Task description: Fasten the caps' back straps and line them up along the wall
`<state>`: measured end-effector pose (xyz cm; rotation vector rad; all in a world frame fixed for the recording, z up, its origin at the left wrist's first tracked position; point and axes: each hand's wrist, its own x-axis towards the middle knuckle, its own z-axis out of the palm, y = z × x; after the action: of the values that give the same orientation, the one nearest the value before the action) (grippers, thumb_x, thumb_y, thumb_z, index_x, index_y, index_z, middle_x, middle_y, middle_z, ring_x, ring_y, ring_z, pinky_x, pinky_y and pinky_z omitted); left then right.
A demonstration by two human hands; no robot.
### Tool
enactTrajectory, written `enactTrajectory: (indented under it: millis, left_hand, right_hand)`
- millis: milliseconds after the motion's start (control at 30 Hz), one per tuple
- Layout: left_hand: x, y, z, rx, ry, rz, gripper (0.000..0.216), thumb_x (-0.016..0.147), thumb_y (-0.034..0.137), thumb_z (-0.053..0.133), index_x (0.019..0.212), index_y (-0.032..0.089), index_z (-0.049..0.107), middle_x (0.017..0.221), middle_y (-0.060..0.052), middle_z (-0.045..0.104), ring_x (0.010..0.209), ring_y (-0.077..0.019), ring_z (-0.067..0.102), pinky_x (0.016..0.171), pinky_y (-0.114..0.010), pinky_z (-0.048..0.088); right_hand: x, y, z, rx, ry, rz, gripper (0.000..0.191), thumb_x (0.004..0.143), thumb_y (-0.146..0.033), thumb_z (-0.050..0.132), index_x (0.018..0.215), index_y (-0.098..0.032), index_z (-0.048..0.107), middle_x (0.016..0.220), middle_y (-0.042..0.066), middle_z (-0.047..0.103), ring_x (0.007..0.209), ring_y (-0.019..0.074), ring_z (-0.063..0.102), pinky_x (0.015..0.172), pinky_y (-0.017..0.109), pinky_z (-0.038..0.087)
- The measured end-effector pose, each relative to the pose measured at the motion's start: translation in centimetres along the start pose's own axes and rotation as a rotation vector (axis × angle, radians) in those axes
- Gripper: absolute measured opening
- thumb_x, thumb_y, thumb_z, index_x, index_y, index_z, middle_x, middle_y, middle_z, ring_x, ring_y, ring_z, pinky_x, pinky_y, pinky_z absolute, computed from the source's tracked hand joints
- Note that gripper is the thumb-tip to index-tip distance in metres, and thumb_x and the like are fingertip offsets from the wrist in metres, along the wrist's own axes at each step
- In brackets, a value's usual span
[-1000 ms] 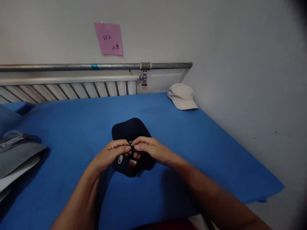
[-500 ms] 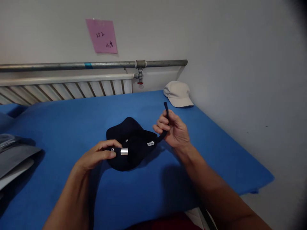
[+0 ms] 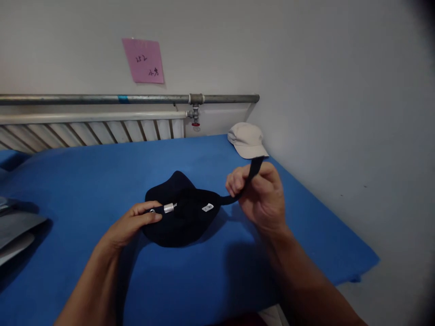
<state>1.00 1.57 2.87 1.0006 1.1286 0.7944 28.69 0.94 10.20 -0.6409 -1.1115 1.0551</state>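
A dark navy cap [image 3: 186, 222] is turned with its inside facing me, its brim [image 3: 173, 183] pointing away to the far left. My left hand [image 3: 132, 222] pinches the back band at the left, beside a metal eyelet and a shiny silver buckle [image 3: 168, 208]. With my right hand [image 3: 260, 194] I grip the cap's dark strap [image 3: 254, 168], drawn out to the right; its free end sticks up above my fingers. A small white label [image 3: 207, 207] shows inside the cap near where the strap begins.
A light beige cap [image 3: 247, 139] lies at the far right corner of the blue-covered table [image 3: 95, 167]. Grey items [image 3: 20, 226] are stacked at the left edge. Behind are a radiator [image 3: 132, 131], a metal pipe [image 3: 224, 98] and a pink paper [image 3: 144, 61] on the wall.
My right hand has moved right and slightly down, pulling the strap straighter away from the cap. My left hand still holds the band; the view has shifted slightly.
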Motion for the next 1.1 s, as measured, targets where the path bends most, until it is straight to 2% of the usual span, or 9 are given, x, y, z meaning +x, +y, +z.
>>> enactTrajectory:
  millis: [100, 200, 300, 433, 567, 733, 900, 1100]
  left_hand:
    - [0.0, 0.0, 0.2, -0.014, -0.023, 0.032, 0.017, 0.061, 0.027, 0.081, 0.075, 0.02, 0.074, 0.061, 0.003, 0.066, 0.055, -0.0095, 0.057, 0.055, -0.019, 0.043]
    - [0.0, 0.0, 0.4, -0.011, -0.012, 0.076, 0.015, 0.064, 0.026, 0.078, 0.078, 0.021, 0.075, 0.063, 0.003, 0.067, 0.058, -0.0095, 0.057, 0.057, -0.019, 0.043]
    - [0.0, 0.1, 0.4, 0.017, 0.011, 0.118, 0.012, 0.067, 0.026, 0.075, 0.078, 0.021, 0.074, 0.063, 0.003, 0.065, 0.058, -0.0097, 0.055, 0.057, -0.02, 0.041]
    - [0.0, 0.3, 0.7, 0.093, -0.014, 0.133, 0.009, 0.071, 0.028, 0.072, 0.075, 0.021, 0.073, 0.059, 0.004, 0.058, 0.055, -0.0086, 0.048, 0.054, -0.019, 0.036]
    - [0.1, 0.4, 1.1, 0.133, -0.03, 0.149, 0.012, 0.071, 0.03, 0.072, 0.079, 0.021, 0.075, 0.062, 0.003, 0.059, 0.058, -0.0088, 0.048, 0.056, -0.019, 0.036]
    - [0.2, 0.3, 1.4, 0.068, -0.02, 0.11, 0.012, 0.068, 0.031, 0.076, 0.075, 0.022, 0.074, 0.063, 0.003, 0.062, 0.057, -0.0084, 0.05, 0.057, -0.019, 0.038]
    - [0.2, 0.1, 1.4, 0.029, 0.023, 0.089, 0.013, 0.068, 0.032, 0.077, 0.075, 0.022, 0.074, 0.063, 0.003, 0.064, 0.057, -0.009, 0.052, 0.056, -0.02, 0.038]
    - [0.5, -0.1, 1.2, -0.015, 0.029, 0.143, 0.017, 0.058, 0.03, 0.08, 0.07, 0.021, 0.073, 0.059, 0.003, 0.062, 0.054, -0.0087, 0.049, 0.054, -0.021, 0.037]
  right_hand:
    - [-0.5, -0.5, 1.0, 0.018, -0.133, 0.061, 0.028, 0.072, -0.048, 0.069, 0.07, -0.025, 0.052, 0.059, -0.003, 0.055, 0.051, 0.0121, 0.05, 0.051, 0.029, 0.046]
    - [0.2, 0.0, 1.9, 0.112, -0.268, 0.309, 0.022, 0.075, -0.04, 0.068, 0.074, -0.023, 0.054, 0.061, -0.004, 0.056, 0.044, 0.0073, 0.043, 0.039, 0.02, 0.035]
    - [0.9, 2.3, 2.2, 0.045, -0.325, 0.509, 0.017, 0.075, -0.032, 0.069, 0.075, -0.02, 0.057, 0.058, -0.006, 0.052, 0.04, 0.0028, 0.034, 0.036, 0.015, 0.022]
    - [0.4, 5.9, 1.9, -0.048, -0.315, 0.663, 0.018, 0.074, -0.032, 0.07, 0.073, -0.018, 0.059, 0.056, -0.006, 0.048, 0.042, 0.0019, 0.032, 0.037, 0.014, 0.02]
    - [-0.6, 7.1, 2.1, -0.067, -0.361, 0.724, 0.016, 0.075, -0.032, 0.069, 0.075, -0.018, 0.062, 0.057, -0.006, 0.049, 0.044, 0.0025, 0.034, 0.037, 0.014, 0.021]
    - [-0.7, 7.3, 2.3, -0.062, -0.348, 0.767, 0.014, 0.074, -0.03, 0.068, 0.074, -0.017, 0.062, 0.057, -0.006, 0.049, 0.044, 0.0022, 0.035, 0.037, 0.014, 0.021]
    - [-0.5, 7.5, 2.1, 0.03, -0.406, 0.816, 0.014, 0.074, -0.029, 0.068, 0.076, -0.017, 0.06, 0.057, -0.007, 0.048, 0.04, 0.0005, 0.028, 0.036, 0.014, 0.018]
    - [-1.0, 7.4, 2.5, 0.054, -0.477, 0.834, 0.012, 0.075, -0.027, 0.066, 0.074, -0.017, 0.059, 0.056, -0.008, 0.045, 0.039, 0.0004, 0.027, 0.036, 0.015, 0.016]
